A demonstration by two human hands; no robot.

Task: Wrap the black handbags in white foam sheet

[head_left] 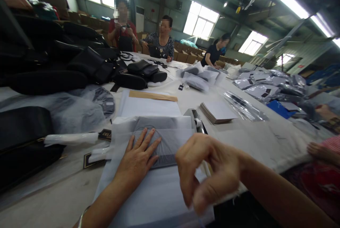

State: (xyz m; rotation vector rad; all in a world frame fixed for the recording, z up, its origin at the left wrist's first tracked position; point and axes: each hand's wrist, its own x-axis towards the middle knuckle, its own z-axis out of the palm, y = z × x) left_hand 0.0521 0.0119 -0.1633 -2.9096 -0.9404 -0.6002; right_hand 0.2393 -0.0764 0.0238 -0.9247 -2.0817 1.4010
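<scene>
Wrapped item (168,144) lies under flat, released left hand (139,159); right hand (209,167) curls, grip impossible to tell

A hand could pass over bare tabletop (255,137) right of the card stack (219,110), but black bags (91,64) block the left, a grey device (193,117) stands beside that stack, the right hand (209,166) hangs over the near middle, and wrapped packages (265,81) crowd the far right.
</scene>
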